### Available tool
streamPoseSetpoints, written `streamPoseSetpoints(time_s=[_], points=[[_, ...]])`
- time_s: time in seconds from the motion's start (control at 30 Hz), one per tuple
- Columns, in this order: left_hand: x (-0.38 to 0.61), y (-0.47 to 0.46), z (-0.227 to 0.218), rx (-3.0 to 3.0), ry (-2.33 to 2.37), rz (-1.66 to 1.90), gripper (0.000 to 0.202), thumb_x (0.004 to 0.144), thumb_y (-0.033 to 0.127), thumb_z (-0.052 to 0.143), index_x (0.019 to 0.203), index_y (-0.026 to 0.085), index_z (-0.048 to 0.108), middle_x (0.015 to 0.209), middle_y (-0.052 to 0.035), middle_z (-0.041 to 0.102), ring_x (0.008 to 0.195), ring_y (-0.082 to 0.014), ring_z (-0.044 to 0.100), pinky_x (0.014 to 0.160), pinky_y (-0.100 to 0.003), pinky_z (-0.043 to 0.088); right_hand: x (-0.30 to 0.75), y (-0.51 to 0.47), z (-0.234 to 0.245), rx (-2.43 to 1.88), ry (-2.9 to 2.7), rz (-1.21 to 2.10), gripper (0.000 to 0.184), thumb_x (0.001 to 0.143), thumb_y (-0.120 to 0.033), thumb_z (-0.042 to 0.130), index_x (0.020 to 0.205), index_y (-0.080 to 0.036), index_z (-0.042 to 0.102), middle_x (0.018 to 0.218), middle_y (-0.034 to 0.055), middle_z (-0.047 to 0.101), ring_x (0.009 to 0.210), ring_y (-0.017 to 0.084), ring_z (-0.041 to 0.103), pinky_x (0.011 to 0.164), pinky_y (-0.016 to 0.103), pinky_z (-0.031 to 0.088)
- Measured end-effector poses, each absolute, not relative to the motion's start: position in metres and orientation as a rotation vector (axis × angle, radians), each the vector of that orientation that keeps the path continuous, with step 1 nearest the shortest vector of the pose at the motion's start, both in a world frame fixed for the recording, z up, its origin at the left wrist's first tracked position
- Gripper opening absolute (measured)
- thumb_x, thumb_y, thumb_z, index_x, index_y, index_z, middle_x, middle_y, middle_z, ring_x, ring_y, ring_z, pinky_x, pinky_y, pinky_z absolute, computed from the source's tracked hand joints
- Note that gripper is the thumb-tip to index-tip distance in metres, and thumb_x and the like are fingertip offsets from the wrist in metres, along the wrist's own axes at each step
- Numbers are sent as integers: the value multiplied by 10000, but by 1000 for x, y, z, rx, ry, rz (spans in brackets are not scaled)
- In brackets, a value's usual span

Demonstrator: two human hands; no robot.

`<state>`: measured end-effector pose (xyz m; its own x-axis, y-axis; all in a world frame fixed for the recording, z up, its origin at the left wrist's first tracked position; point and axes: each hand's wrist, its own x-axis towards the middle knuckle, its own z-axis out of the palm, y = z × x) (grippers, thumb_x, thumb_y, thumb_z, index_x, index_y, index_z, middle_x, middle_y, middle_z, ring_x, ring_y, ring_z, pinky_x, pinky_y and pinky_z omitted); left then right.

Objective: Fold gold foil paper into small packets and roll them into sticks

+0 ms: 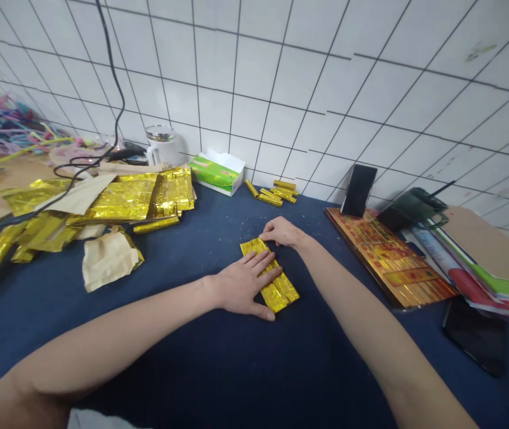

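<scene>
A creased strip of shiny gold foil paper [281,293] lies slantwise on the dark blue table cover. Across its middle rests my left hand [249,283], flat with the fingers stretched out, pressing it down. My right hand [280,231] is closed at the strip's far right corner, thumb and fingers pinched on its edge. Further back, by the wall, lie several small rolled gold paper tubes [276,193]. Left of my hands sits a crumpled gold sheet [108,261] with its pale backing up.
Stacked gold sheets [124,199], a white lidded mug [162,146] and a green tissue pack [216,173] stand back left. A phone [358,189] leans upright near a red-gold patterned pack [388,253]. Folders [495,256] and a black tablet-like object [475,333] lie right. A black cable [114,77] hangs left.
</scene>
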<state>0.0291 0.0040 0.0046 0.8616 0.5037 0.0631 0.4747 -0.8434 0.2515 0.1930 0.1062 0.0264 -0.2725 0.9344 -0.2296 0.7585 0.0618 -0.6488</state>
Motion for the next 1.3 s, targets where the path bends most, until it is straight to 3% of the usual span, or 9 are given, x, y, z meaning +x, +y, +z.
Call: streamPoseSetpoints(time_s=[0.33, 0.43, 0.53, 0.67, 0.83, 1.07, 1.3], points=[[28, 8, 13, 2769, 613, 149, 938, 684, 767, 371, 1387, 162, 236, 1466, -131, 122, 1344, -305, 72, 1080, -467, 67, 212, 81, 19, -1749, -1878, 866, 142, 701, -225, 574, 609, -121, 601, 456, -37, 500, 368, 61, 404, 396, 191, 334], [28, 8, 14, 2755, 581, 141, 952, 677, 770, 375, 1389, 155, 231, 1467, -129, 111, 1344, -304, 73, 1081, -468, 50, 214, 73, 23, -1729, -1868, 751, 136, 701, -229, 572, 634, -125, 629, 544, 13, 593, 504, 120, 535, 520, 232, 422], [28, 8, 14, 2743, 566, 139, 952, 677, 765, 384, 1389, 152, 226, 1467, -137, 107, 1345, -305, 70, 1076, -476, 42, 207, 60, 32, -1601, -1904, 687, 230, 788, -289, 492, 811, -148, 673, 816, 51, 684, 801, 179, 609, 742, 282, 449], [28, 10, 15, 2739, 533, 151, 951, 679, 747, 411, 1390, 145, 222, 1464, -140, 138, 1344, -313, 61, 1070, -490, 30, 197, 42, 36, -1227, -2051, 1039, 424, 861, -465, 392, 1054, -179, 640, 1073, 50, 655, 1005, 211, 581, 880, 330, 429], [29, 6, 15, 2737, 544, 167, 958, 675, 730, 439, 1389, 129, 226, 1468, -135, 112, 1343, -324, 31, 1070, -488, 0, 203, 42, 19, -1038, -2056, 1356, 572, 868, -575, 293, 1193, -181, 550, 1249, 79, 543, 1160, 227, 479, 1010, 409, 311], [25, -29, 17, 2662, 412, 135, 1016, 688, 717, 439, 1399, 58, 136, 1456, -164, 135, 1348, -278, 77, 1091, -416, -14, 208, 49, 8, -978, -1937, 1465, 613, 863, -603, 253, 1198, -178, 543, 1283, 70, 509, 1209, 215, 428, 1051, 418, 250], [15, -45, 20, 2596, 396, 133, 999, 696, 704, 455, 1406, 86, 121, 1463, -148, 99, 1343, -294, 86, 1093, -427, -2, 206, 45, 15, -992, -1939, 1469, 587, 853, -602, 297, 1185, -191, 553, 1269, 65, 525, 1208, 216, 429, 1055, 420, 246]])
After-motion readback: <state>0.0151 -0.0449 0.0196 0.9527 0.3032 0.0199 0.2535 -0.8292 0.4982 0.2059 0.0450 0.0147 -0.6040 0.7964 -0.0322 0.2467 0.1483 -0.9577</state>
